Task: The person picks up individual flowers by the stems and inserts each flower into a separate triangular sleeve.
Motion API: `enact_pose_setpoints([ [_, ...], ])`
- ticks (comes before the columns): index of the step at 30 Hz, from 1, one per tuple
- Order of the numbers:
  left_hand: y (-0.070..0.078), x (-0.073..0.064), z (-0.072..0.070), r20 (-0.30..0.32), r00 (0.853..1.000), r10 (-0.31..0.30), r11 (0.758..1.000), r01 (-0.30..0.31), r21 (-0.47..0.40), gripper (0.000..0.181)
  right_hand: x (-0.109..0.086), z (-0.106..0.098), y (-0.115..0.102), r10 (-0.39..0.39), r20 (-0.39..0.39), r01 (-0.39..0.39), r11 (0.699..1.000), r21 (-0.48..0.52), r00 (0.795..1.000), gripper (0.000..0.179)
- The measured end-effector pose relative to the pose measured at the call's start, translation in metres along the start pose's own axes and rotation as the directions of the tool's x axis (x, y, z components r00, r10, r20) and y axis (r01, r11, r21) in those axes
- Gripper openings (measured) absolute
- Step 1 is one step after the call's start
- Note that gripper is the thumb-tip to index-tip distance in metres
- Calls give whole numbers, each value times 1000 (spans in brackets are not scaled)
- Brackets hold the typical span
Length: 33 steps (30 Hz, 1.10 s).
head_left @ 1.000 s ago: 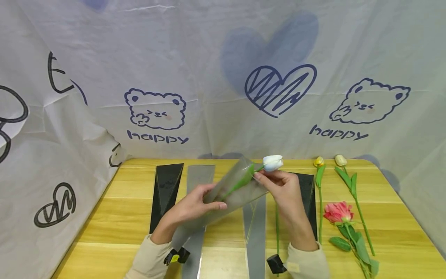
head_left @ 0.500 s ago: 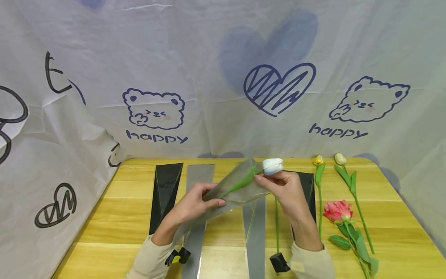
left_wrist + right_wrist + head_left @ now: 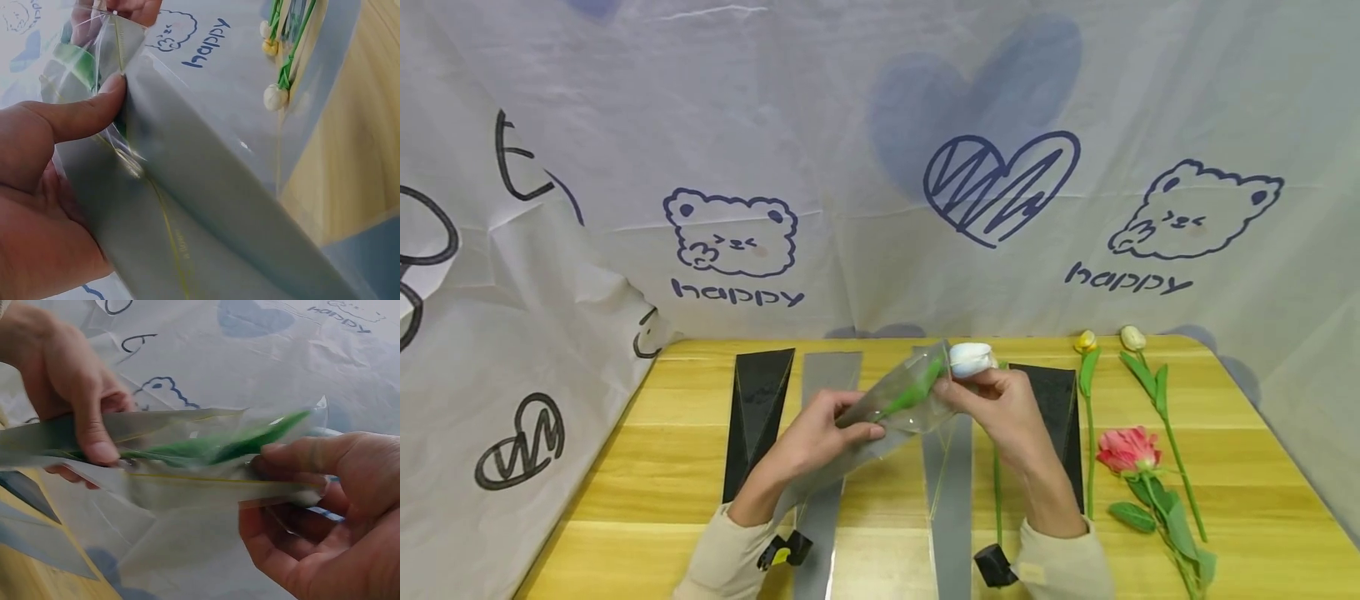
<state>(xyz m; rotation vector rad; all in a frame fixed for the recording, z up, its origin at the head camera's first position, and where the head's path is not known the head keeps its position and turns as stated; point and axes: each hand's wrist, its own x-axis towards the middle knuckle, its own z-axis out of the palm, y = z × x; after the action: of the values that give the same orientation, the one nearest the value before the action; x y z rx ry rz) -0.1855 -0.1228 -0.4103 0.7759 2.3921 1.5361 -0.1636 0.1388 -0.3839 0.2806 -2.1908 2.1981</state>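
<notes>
My left hand [image 3: 820,433] grips a grey, see-through flower sleeve [image 3: 867,408], thumb on top. Inside the sleeve runs the green leaf [image 3: 913,393] of an artificial tulip, its white-blue bloom [image 3: 972,359] just beyond the sleeve's mouth. With thumb and fingers my right hand [image 3: 1003,412] pinches the sleeve at that mouth, close under the bloom. The left wrist view has the left thumb [image 3: 94,112] pressed on the gold-lined film. In the right wrist view, the right thumb [image 3: 306,454] lies over the film near its end; the bloom is mostly hidden there.
Flat black [image 3: 760,400] and grey sleeves [image 3: 833,367] lie on the wooden table [image 3: 662,450]. To the right are a yellow tulip [image 3: 1086,341], a white tulip [image 3: 1133,337] and a pink flower [image 3: 1129,451]. A printed cloth [image 3: 865,208] hangs behind.
The tulip's bloom has shifted left, close up to the sleeve's mouth. My right hand has moved left with it, onto the sleeve's edge; the left hand has hardly moved.
</notes>
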Motion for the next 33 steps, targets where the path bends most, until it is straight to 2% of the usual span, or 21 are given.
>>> enact_pose_setpoints([
  [6, -11, 1, -7, 36, 999, -14, 998, 16, -60, 6, -1, -15, -2, 26, 120, -24, 1000, -19, 992, 34],
  [9, -14, 1, -10, 55, 998, -7, 998, 10, -66, 6, -2, -19, -4, 33, 134, -29, 999, -29, 990, 35],
  [13, -15, 1, -12, 65, 998, -17, 996, 22, -83, 6, -3, -19, -8, 23, 86, -23, 1000, 0, 996, 37],
  [18, -12, 1, -14, 3, 994, -105, 981, 104, -163, 19, -2, -15, -13, -39, 5, 38, 991, 128, 999, 46],
  [21, -10, -1, -15, -47, 986, -159, 963, 145, -227, 27, -2, -10, -11, -74, 20, 70, 985, 160, 997, 46],
  [23, -9, -1, -14, -71, 983, -169, 955, 146, -258, 30, -1, -5, -10, -87, 41, 79, 984, 159, 995, 42],
  [26, -6, -1, -12, -82, 986, -146, 954, 119, -274, 33, -1, 5, -7, -99, 49, 92, 987, 128, 994, 33],
  [28, -5, 0, -10, -68, 991, -115, 959, 93, -268, 33, 0, 12, -6, -117, 24, 114, 988, 100, 993, 26],
  [31, -3, 0, -9, -32, 997, -72, 966, 61, -250, 32, 0, 18, -4, -163, -60, 165, 985, 40, 985, 17],
  [33, -2, -2, -9, -36, 997, -66, 968, 55, -243, 34, 0, 20, -4, -196, -121, 200, 980, 18, 973, 14],
])
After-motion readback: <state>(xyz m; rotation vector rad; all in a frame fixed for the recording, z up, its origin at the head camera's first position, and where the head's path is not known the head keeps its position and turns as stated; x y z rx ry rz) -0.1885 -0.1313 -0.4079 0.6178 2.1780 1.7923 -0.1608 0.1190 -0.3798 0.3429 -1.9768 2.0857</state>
